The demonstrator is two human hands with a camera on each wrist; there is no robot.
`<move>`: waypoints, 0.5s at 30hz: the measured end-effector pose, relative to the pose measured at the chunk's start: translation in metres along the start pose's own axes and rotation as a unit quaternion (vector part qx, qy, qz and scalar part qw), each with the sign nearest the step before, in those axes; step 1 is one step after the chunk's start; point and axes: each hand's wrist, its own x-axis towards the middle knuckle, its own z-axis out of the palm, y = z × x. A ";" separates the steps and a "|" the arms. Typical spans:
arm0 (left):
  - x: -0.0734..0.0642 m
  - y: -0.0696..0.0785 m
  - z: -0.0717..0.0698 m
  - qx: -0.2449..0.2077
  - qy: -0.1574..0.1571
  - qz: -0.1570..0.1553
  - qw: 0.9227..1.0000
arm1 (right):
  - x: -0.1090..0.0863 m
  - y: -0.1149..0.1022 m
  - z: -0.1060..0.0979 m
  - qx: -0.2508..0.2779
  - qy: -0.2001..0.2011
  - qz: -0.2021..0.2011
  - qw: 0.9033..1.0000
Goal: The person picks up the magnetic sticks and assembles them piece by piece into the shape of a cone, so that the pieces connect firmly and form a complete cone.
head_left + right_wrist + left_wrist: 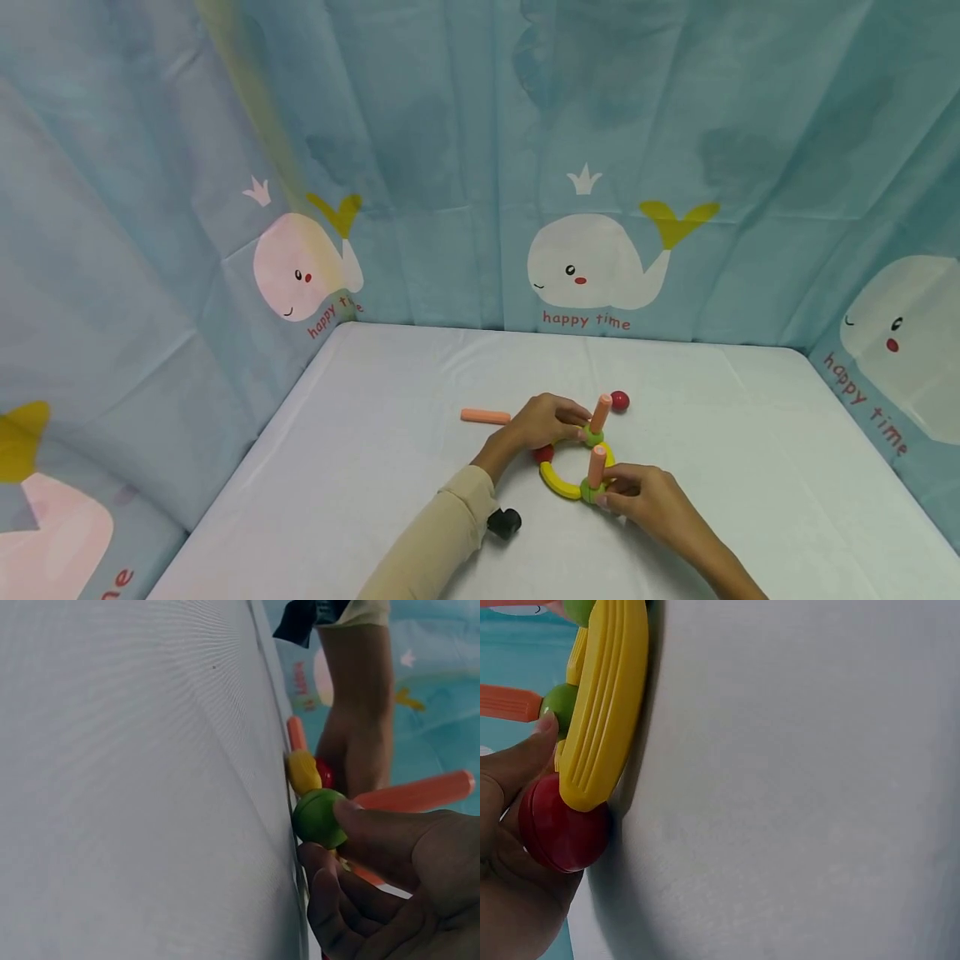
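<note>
On the white table lies a ring of yellow curved pieces (558, 483) joined by balls. Its near green ball (591, 490) is pinched between thumb and fingers of my right hand (647, 493). An orange rod (597, 465) stands up from that ball. At the far side, my left hand (546, 421) pinches the other green ball (559, 705), which carries a second upright orange rod (602, 412). A red ball (562, 825) forms the ring's left joint, close under the left palm. In the right wrist view, my right thumb presses the green ball's side.
A loose orange rod (484, 416) lies left of the left hand. Beyond the ring sits a separate red ball (619, 401). A black device (505, 523) is at the left wrist. Blue whale-print curtains (450, 167) border the table's back and sides.
</note>
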 end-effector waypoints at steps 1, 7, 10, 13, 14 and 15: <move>-0.001 0.000 0.000 0.003 0.007 0.001 1.000 | 0.000 0.000 0.000 0.002 0.000 0.000 1.000; -0.017 -0.003 -0.005 0.011 0.061 0.009 0.998 | 0.001 -0.002 0.000 0.006 -0.001 -0.001 1.000; -0.030 -0.004 -0.012 -0.004 0.093 0.012 0.996 | 0.001 -0.002 0.000 0.006 -0.003 0.002 1.000; -0.043 -0.008 -0.020 -0.018 0.138 0.020 0.990 | 0.001 -0.002 0.000 0.004 -0.002 0.007 1.000; -0.047 -0.010 -0.023 -0.020 0.154 0.021 0.988 | 0.000 -0.002 -0.001 0.005 -0.002 0.009 1.000; -0.051 -0.012 -0.026 -0.022 0.171 0.023 0.985 | 0.000 -0.001 -0.001 0.006 -0.003 0.010 1.000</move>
